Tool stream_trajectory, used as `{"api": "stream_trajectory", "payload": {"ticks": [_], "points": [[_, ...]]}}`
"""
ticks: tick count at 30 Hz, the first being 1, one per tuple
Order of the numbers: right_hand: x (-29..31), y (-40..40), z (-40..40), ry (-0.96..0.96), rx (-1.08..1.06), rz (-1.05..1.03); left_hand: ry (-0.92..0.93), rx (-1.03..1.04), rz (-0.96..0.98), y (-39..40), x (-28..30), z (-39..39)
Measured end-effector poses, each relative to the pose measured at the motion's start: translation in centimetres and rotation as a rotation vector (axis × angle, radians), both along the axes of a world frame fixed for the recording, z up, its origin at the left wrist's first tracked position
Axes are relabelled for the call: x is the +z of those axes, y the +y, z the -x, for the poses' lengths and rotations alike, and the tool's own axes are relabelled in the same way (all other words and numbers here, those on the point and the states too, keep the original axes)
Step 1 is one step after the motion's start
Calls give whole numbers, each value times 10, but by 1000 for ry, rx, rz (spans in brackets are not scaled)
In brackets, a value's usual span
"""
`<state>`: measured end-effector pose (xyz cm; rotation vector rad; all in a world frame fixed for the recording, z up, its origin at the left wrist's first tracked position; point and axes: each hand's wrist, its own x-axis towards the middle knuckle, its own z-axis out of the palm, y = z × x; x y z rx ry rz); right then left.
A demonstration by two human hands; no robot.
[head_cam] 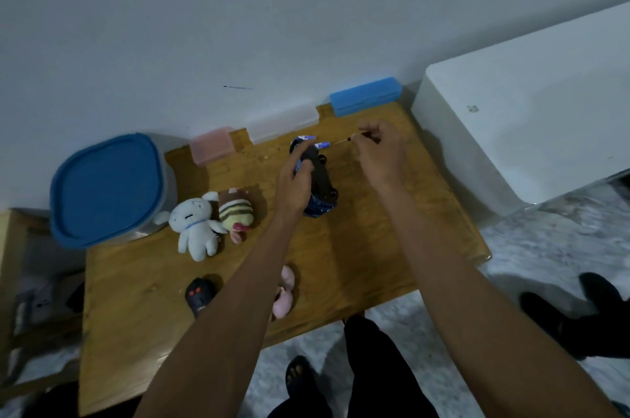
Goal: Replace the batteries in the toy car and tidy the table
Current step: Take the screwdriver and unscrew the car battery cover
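Near the desk's far edge my left hand (294, 178) grips the upturned toy car (318, 178), light, hard plastic, best held by its sides; my right hand (380, 153) pinches a thin screwdriver (344, 141).

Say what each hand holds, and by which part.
Left hand grips the upturned car by its side. Right hand pinches the screwdriver at its handle.

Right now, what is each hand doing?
Left hand: grips the toy car, turned underside up.
Right hand: pinches a small screwdriver.
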<state>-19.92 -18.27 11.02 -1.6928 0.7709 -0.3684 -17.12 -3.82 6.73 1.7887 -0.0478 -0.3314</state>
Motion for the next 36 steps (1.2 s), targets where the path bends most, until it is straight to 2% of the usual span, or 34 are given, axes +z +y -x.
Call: {"api": "stream_trajectory", "payload": {"ticks": [5,8,14,20,27,36], "points": [[6,8,1,-61,-53,-160,106,-27,137,10,13,8],[8,13,3,-105,-62,-262,161,-14,144,10,21,12],[16,18,5,-127,-56,-242,68,17,94,9,30,20],[15,18,10,-153,-28,-201,-9,-79,19,11,34,20],[18,15,9,-160,-98,-175,-123,-167,-68,14,24,17],[21,18,5,-194,-63,-207,-46,-47,-16,18,20,17]]}}
